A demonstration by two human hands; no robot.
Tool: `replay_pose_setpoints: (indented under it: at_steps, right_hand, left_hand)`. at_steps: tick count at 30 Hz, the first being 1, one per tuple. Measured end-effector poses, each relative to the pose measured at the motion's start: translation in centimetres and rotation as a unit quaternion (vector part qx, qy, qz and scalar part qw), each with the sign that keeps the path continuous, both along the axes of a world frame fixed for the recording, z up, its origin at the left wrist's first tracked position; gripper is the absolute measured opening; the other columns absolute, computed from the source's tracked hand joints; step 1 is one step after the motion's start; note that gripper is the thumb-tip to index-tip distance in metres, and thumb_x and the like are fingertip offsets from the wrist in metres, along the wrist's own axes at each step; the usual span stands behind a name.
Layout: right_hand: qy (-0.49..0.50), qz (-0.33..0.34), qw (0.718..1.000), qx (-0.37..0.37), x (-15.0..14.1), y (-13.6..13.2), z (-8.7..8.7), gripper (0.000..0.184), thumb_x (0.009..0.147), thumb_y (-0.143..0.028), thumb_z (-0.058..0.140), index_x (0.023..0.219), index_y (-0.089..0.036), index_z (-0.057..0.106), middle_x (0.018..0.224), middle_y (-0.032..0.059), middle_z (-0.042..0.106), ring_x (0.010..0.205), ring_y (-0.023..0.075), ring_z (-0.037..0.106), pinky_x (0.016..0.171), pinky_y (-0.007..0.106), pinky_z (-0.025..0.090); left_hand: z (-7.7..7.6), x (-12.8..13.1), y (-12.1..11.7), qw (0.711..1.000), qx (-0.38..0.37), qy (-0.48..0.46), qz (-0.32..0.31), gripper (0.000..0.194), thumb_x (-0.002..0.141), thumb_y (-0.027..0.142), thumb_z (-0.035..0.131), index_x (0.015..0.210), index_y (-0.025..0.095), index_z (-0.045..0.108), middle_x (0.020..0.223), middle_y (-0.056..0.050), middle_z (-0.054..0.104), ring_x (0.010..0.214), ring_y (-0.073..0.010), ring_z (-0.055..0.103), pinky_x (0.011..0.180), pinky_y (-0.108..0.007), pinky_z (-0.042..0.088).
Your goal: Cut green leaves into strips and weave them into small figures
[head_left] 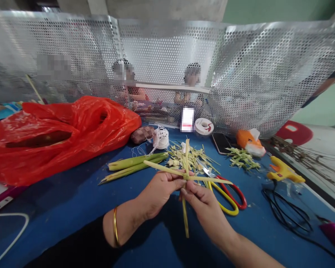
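Both hands hold a cross-shaped weave of pale green leaf strips above the blue table. My left hand pinches it from the left, thumb near the small central knot. My right hand pinches it just below and right of the knot. Strip ends stick out up, left, right and down. Behind the hands lies a pile of cut leaf scraps. Scissors with one yellow and one red handle rest beside my right hand. Bundled green leaf stalks lie beyond my left hand.
A red plastic bag covers the left side. Further back are a ball of white string, a ribbon spool, a lit phone and a dark phone. On the right sit woven leaf pieces and a yellow glue gun.
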State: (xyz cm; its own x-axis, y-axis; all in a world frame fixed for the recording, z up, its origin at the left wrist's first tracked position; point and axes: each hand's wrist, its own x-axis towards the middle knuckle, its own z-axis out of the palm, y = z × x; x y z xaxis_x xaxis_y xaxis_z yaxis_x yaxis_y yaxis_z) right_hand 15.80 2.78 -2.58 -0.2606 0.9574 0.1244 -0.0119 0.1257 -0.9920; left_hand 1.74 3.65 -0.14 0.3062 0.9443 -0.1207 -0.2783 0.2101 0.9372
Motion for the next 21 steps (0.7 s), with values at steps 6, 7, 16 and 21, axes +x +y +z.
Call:
replay_pose_setpoints:
  at_steps: [6, 7, 16, 21]
  right_hand:
    - [-0.009, 0.012, 1.000, 0.027, 0.0, -0.2, -0.3, 0.034, 0.086, -0.041, 0.060, 0.060, -0.019, 0.060, 0.070, 0.0005, 0.053, 0.071, 0.0168, 0.048, 0.069, 0.028, 0.041]
    - [-0.010, 0.016, 0.999, 0.032, -0.1, -0.2, -0.3, 0.035, 0.086, -0.042, 0.059, 0.060, -0.019, 0.059, 0.070, 0.0004, 0.053, 0.071, 0.0167, 0.047, 0.069, 0.028, 0.041]
    - [0.061, -0.057, 0.995, -0.051, 0.7, 1.2, 0.3, 0.025, 0.077, -0.044, 0.069, 0.076, -0.019, 0.066, 0.067, 0.0000, 0.060, 0.063, 0.0154, 0.053, 0.065, 0.028, 0.043]
    - [0.132, -0.048, 0.990, 0.002, 1.0, 0.8, 0.2, 0.013, 0.085, -0.032, 0.064, 0.091, -0.023, 0.069, 0.061, -0.0028, 0.058, 0.057, 0.0134, 0.052, 0.061, 0.027, 0.044]
  left_hand:
    - [-0.3, 0.1, 0.0, 0.999, -0.014, -0.007, 0.031, 0.022, 0.066, 0.031, 0.078, 0.080, 0.014, 0.076, 0.090, -0.008, 0.069, 0.080, -0.0177, 0.058, 0.065, -0.025, 0.044]
    - [-0.4, 0.1, 0.0, 0.999, -0.026, -0.012, 0.036, 0.027, 0.065, 0.030, 0.079, 0.086, 0.014, 0.075, 0.086, -0.007, 0.069, 0.079, -0.0178, 0.058, 0.064, -0.025, 0.043]
    - [-0.6, -0.4, 0.7, 0.996, -0.066, -0.059, 0.027, 0.026, 0.070, 0.024, 0.073, 0.093, 0.013, 0.070, 0.069, -0.001, 0.063, 0.066, -0.0114, 0.058, 0.069, -0.024, 0.045]
    - [-0.9, 0.0, 0.2, 0.995, -0.093, -0.011, 0.023, 0.026, 0.069, 0.034, 0.076, 0.076, 0.013, 0.064, 0.056, 0.004, 0.053, 0.044, -0.0042, 0.044, 0.045, -0.018, 0.032]
